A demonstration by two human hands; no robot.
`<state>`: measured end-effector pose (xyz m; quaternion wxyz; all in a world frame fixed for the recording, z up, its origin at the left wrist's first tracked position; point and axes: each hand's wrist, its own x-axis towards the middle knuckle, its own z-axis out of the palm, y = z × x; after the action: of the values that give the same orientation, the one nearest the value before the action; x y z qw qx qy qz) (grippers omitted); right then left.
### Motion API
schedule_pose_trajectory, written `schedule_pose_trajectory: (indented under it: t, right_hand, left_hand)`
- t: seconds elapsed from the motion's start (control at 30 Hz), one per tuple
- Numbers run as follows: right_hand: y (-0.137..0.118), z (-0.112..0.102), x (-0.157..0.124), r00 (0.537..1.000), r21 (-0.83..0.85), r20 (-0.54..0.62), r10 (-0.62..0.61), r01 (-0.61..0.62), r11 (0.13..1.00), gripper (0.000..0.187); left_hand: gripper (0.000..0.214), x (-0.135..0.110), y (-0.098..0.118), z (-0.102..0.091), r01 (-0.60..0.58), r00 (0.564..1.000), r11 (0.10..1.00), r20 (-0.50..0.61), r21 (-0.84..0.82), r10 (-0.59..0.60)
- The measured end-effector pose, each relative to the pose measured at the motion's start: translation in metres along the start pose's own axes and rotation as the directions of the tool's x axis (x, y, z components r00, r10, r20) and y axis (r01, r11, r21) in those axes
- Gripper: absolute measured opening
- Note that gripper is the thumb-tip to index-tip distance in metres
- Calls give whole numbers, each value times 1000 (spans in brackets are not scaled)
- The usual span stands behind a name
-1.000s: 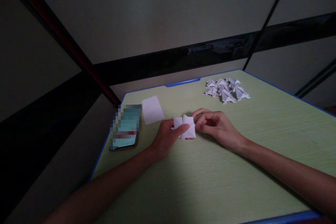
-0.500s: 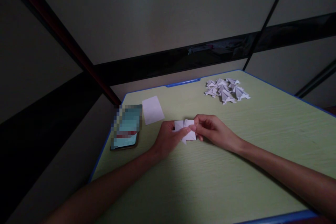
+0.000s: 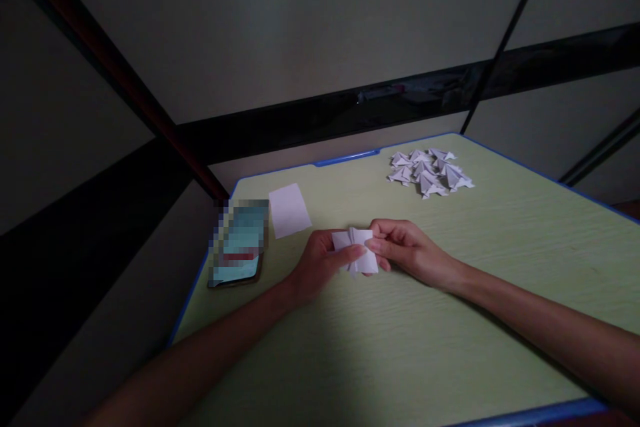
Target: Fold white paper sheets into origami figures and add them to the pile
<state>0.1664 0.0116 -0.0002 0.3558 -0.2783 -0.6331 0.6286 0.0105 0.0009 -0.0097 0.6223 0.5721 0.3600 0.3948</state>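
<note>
A small piece of folded white paper (image 3: 369, 261) is between my two hands over the middle of the table. My left hand (image 3: 323, 260) pinches its left side, the thumb lying across the front near the centre fold. With thumb and fingers, my right hand (image 3: 403, 243) grips the right edge. Narrow flaps stand up along the paper's centre line and poke out below it. The fingers behind the paper are mostly hidden.
A flat white sheet (image 3: 290, 210) lies left of my hands, beside a phone (image 3: 239, 270) whose screen is partly blurred out. Several folded white paper figures (image 3: 427, 173) sit grouped at the back right of the green table (image 3: 450, 347). Behind it rises a panelled wall (image 3: 320, 33).
The paper's right half has tilted and spread slightly away from the centre fold. My right thumb has shifted a little right, onto its edge. My left hand stays nearly in place.
</note>
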Motion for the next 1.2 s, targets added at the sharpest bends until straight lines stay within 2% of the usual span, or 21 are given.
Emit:
schedule_pose_trajectory:
  t: [0.1, 0.17, 0.23, 0.3, 0.33, 0.4, 0.43, 0.5, 0.57, 0.67, 0.8, 0.9, 1.03, 1.2]
  right_hand:
    - [0, 0, 3, 997, -58, -67, 27, -31, 998, 29]
    - [0, -1, 3, 990, -141, -142, -14, -7, 990, 26]
    - [-2, -4, 1, 960, -283, -224, -170, 103, 954, 20]
    - [-3, -9, -2, 881, -485, -223, -417, 271, 831, 11]
    - [-4, -13, -4, 839, -579, -167, -517, 341, 740, 7]
    - [-4, -19, -6, 824, -709, 33, -565, 418, 568, 8]
    - [-3, -22, -6, 831, -740, 157, -533, 456, 494, 10]
    - [-2, -24, -5, 842, -776, 316, -438, 494, 391, 15]
    - [-1, -24, -3, 853, -799, 402, -333, 505, 327, 17]
    - [-1, -19, -2, 877, -839, 418, -239, 473, 269, 17]
    - [-4, -13, -4, 910, -871, 367, -193, 409, 273, 17]
    - [-4, -10, -4, 946, -869, 268, -183, 319, 378, 18]
    - [-2, -9, 0, 985, -833, 81, -155, 152, 532, 15]
    - [2, -10, 4, 996, -794, -48, -81, 11, 608, 14]
  left_hand:
    - [19, 3, -3, -1, 4, 992, 1000, -127, 31, 0]
    - [17, 4, -3, -2, -14, 975, 995, -218, 102, 36]
    - [13, 6, -1, -4, -63, 963, 983, -247, 171, 105]
    - [10, 8, 0, -8, -155, 953, 959, -222, 236, 208]
    - [11, 9, 1, -10, -217, 941, 938, -196, 272, 274]
    - [22, 10, 1, -15, -302, 915, 877, -144, 375, 376]
    - [29, 11, 0, -17, -314, 911, 849, -117, 425, 396]
    - [42, 11, 0, -19, -322, 917, 797, -41, 511, 397]
    - [49, 10, -1, -19, -318, 934, 754, 52, 575, 355]
    - [49, 7, 0, -16, -318, 943, 693, 141, 647, 301]
    - [47, 7, 3, -15, -317, 946, 647, 179, 693, 272]
    - [44, 7, 3, -17, -325, 943, 637, 188, 699, 275]
    - [44, 8, 2, -22, -356, 933, 624, 232, 695, 274]
    - [42, 10, 3, -25, -394, 919, 583, 283, 711, 276]
